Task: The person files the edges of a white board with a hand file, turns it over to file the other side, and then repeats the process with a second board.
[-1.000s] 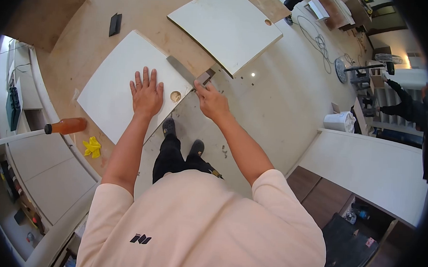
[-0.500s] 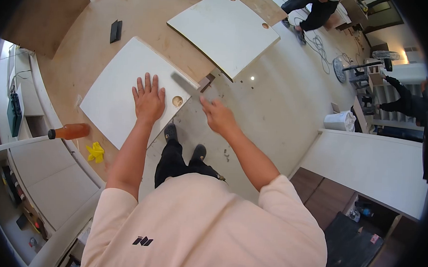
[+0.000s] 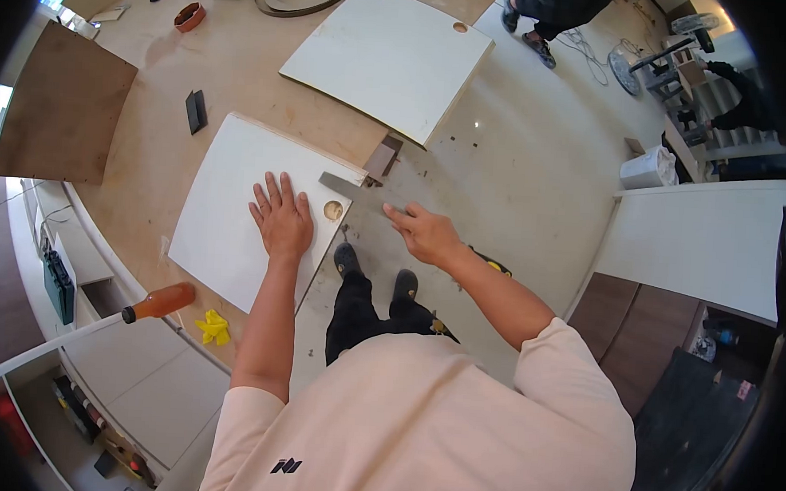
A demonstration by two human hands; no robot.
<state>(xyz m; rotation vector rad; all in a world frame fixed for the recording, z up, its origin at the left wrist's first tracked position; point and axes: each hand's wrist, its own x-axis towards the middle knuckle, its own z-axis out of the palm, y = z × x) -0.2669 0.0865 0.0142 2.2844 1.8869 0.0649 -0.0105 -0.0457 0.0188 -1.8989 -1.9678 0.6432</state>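
My left hand (image 3: pixel 285 226) lies flat with fingers spread on a white panel (image 3: pixel 222 205), its wrist toward me. Beside it, near the panel's right edge, is a round cup hole (image 3: pixel 333 209). The fingers of my right hand (image 3: pixel 426 236) are closed around the end of a flat metal file (image 3: pixel 341 186). The file's grey blade reaches left across the panel's edge, close to the far right corner and just beyond the hole. Its handle end is hidden in my grip.
A second white panel (image 3: pixel 389 63) with two holes lies farther back on the brown board (image 3: pixel 159 127). Nearby are an orange bottle (image 3: pixel 161 303), a yellow cloth-like piece (image 3: pixel 214 327) and a small black item (image 3: pixel 196 112). Another person's legs (image 3: pixel 547 22) show at the far right.
My view has shifted, so the scene sits lower in the picture. The file, blurred before, has moved along the panel's edge toward the hole. My left hand stays flat on the panel.
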